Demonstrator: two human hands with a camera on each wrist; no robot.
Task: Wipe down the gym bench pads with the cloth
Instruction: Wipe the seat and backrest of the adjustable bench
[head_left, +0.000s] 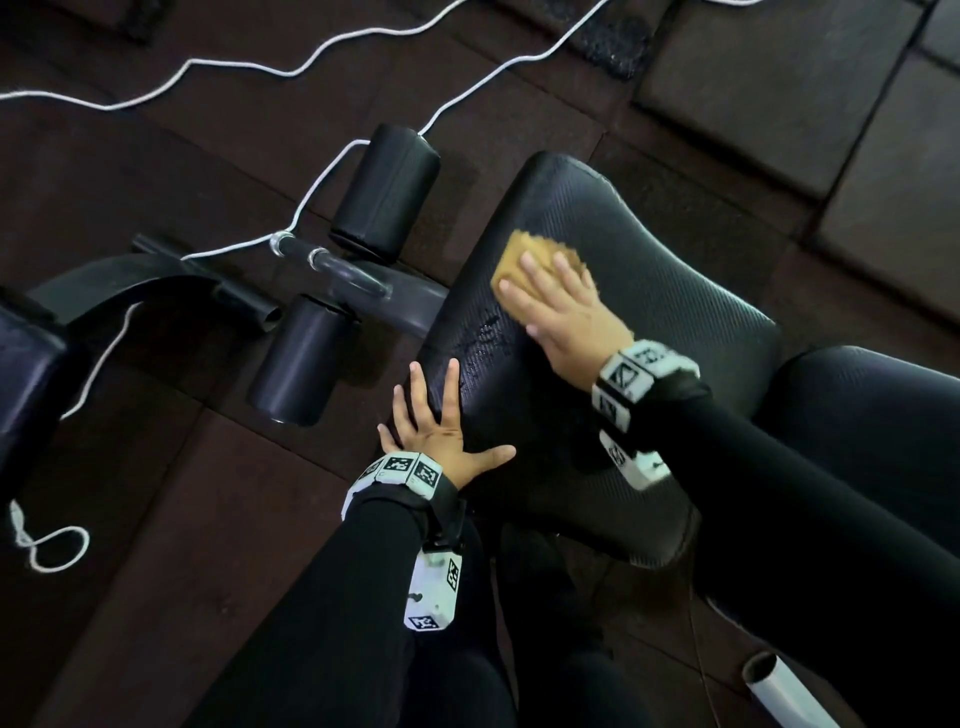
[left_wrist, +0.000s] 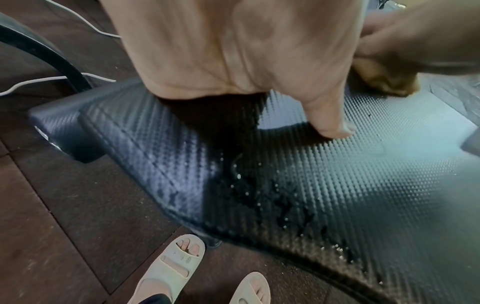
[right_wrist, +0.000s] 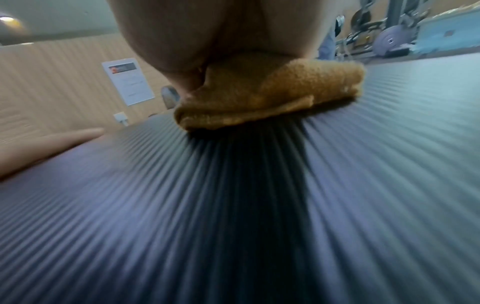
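Observation:
A black textured bench seat pad (head_left: 649, 291) (left_wrist: 337, 185) (right_wrist: 233, 205) fills the middle of the head view. A folded yellow-brown cloth (head_left: 519, 254) (left_wrist: 384, 82) (right_wrist: 272, 92) lies on its far part. My right hand (head_left: 561, 306) presses flat on the cloth with straight fingers. My left hand (head_left: 441, 421) (left_wrist: 233, 51) rests spread on the pad's left edge, thumb (left_wrist: 332, 123) on the top surface, holding nothing. Wet droplets (head_left: 483, 338) (left_wrist: 259, 185) show on the pad between the hands.
Two black foam rollers (head_left: 384, 192) (head_left: 296, 358) on a metal bar stand left of the pad. A white cord (head_left: 311, 192) trails over the dark rubber floor tiles (head_left: 156, 467). My sandalled feet (left_wrist: 168, 267) stand beside the bench. Another pad (head_left: 883, 415) lies to the right.

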